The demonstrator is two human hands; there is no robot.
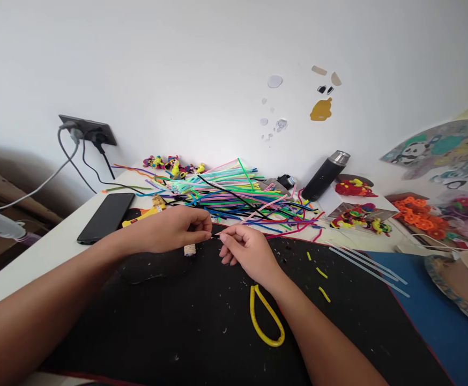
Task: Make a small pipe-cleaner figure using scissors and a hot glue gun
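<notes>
My left hand and my right hand are close together over the black mat. Both have their fingertips pinched on a small, thin dark piece that spans the narrow gap between them. What exactly it is cannot be made out. Below my right hand lies a yellow loop, and several short yellow pieces are to its right. A small pale block sits just under my left hand. Behind my left wrist is a yellow tool, partly hidden.
A pile of coloured pipe cleaners lies behind the hands. A phone is at the left, a black flask at the back right. Clear strips and a round basket are at the right.
</notes>
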